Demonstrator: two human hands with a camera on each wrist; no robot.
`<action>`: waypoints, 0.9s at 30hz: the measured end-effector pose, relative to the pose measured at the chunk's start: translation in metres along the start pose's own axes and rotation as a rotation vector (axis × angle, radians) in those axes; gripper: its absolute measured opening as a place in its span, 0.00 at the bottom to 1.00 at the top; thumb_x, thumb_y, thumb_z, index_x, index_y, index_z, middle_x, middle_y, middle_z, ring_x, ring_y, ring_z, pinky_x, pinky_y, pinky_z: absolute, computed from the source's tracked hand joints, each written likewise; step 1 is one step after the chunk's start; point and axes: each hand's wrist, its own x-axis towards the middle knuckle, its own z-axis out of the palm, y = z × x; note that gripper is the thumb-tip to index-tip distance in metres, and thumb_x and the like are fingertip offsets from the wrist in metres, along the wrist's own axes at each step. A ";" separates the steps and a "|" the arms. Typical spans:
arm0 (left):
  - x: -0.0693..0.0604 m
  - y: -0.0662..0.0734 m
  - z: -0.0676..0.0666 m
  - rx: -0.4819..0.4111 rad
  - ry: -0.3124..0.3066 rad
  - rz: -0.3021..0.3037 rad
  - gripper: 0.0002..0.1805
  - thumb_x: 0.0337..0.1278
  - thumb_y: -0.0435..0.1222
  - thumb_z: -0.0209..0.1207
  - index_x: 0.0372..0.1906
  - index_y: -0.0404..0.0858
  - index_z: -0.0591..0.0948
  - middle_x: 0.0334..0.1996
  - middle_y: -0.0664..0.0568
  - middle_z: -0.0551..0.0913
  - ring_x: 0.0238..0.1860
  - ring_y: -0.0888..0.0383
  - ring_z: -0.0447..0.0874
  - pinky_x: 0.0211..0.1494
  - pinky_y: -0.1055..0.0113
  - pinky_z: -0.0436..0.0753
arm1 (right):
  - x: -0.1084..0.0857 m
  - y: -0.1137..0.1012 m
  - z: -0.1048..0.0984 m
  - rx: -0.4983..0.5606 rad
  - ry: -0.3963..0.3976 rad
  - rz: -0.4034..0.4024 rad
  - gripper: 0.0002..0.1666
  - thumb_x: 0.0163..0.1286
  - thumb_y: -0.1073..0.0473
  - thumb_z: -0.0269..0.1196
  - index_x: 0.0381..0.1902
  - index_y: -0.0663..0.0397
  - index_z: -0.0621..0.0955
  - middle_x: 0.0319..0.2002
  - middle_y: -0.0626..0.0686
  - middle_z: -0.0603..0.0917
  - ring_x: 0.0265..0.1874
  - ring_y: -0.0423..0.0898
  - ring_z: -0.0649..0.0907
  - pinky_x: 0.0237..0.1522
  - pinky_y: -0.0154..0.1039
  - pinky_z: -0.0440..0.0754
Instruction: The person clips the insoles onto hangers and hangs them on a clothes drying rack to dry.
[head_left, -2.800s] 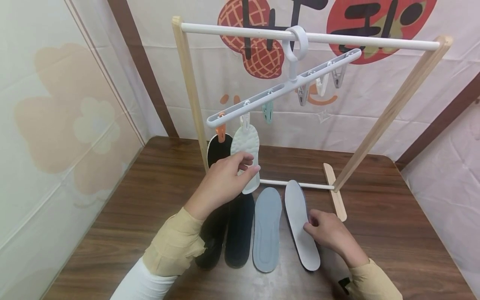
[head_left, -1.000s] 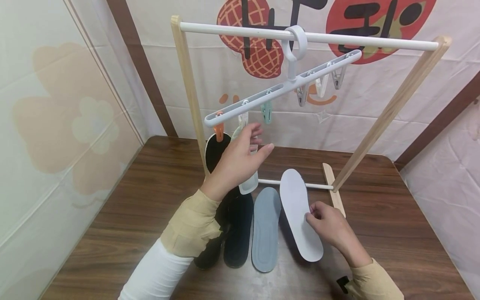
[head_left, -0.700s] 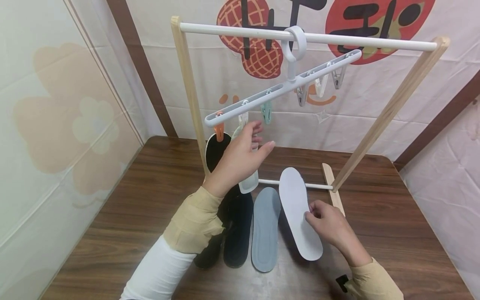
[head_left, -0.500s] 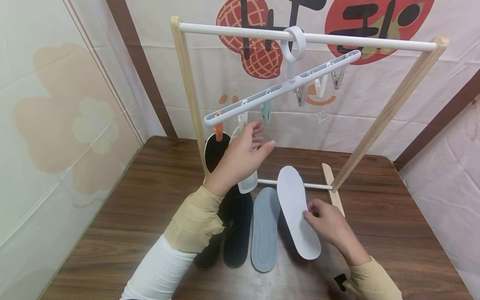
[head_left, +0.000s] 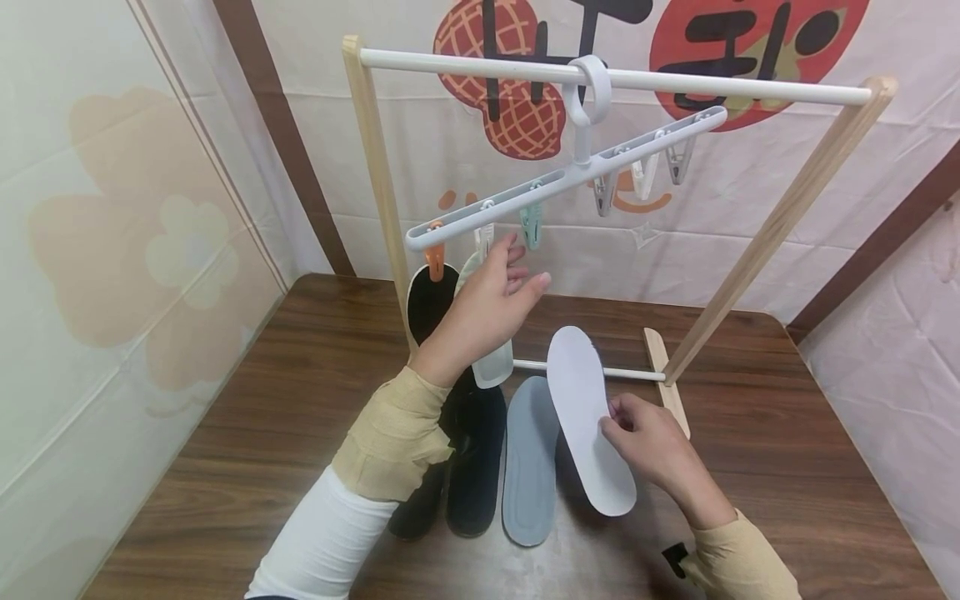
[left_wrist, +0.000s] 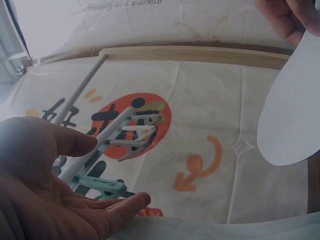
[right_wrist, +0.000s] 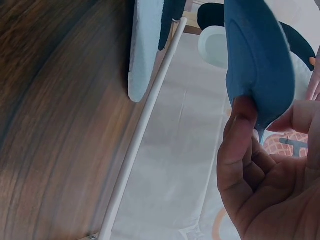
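My right hand [head_left: 651, 437] pinches the right edge of an insole [head_left: 588, 417], its white underside toward the head camera. The right wrist view shows that insole's blue face [right_wrist: 260, 60] between thumb and fingers. My left hand [head_left: 487, 304], fingers loosely bent and apart, is just below a teal clip [head_left: 532, 227] on a grey hanger [head_left: 581, 173]; in the left wrist view nothing is in its grip. Behind the left hand hangs a pale insole [head_left: 493, 367] from a white clip [head_left: 484, 240]. Beside it an orange clip [head_left: 435, 262] holds a black insole [head_left: 431, 304].
A grey-blue insole [head_left: 530, 467] and a black one [head_left: 476, 467] lie on the wooden table [head_left: 262, 467], with another dark one partly under the left forearm. The rack's white top bar [head_left: 712, 84] carries the hanger; several clips hang at its right half. A wooden foot [head_left: 666, 383] stands behind the right hand.
The right hand has lifted the insole and carried it slightly left, turning its underside more toward the head camera. My left hand has risen from the pale insole toward the teal clip.
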 end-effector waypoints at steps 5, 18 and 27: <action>0.003 0.003 0.001 -0.001 0.002 0.005 0.42 0.74 0.43 0.56 0.81 0.36 0.47 0.76 0.41 0.63 0.71 0.47 0.71 0.68 0.57 0.75 | 0.000 -0.004 -0.001 0.006 -0.002 -0.001 0.08 0.67 0.60 0.59 0.39 0.58 0.82 0.29 0.50 0.82 0.28 0.44 0.77 0.29 0.38 0.75; 0.014 0.004 0.003 0.011 0.022 -0.007 0.43 0.75 0.43 0.55 0.80 0.34 0.46 0.75 0.40 0.63 0.70 0.52 0.72 0.66 0.58 0.77 | 0.003 -0.011 -0.003 0.019 0.004 -0.008 0.07 0.69 0.59 0.60 0.39 0.57 0.81 0.29 0.50 0.81 0.28 0.44 0.76 0.29 0.38 0.74; 0.021 0.005 0.004 0.021 0.039 -0.011 0.41 0.75 0.43 0.54 0.80 0.33 0.47 0.75 0.39 0.64 0.71 0.51 0.71 0.68 0.57 0.75 | 0.005 -0.018 -0.004 0.035 0.003 -0.039 0.07 0.68 0.59 0.60 0.39 0.57 0.81 0.28 0.49 0.80 0.28 0.44 0.75 0.29 0.38 0.73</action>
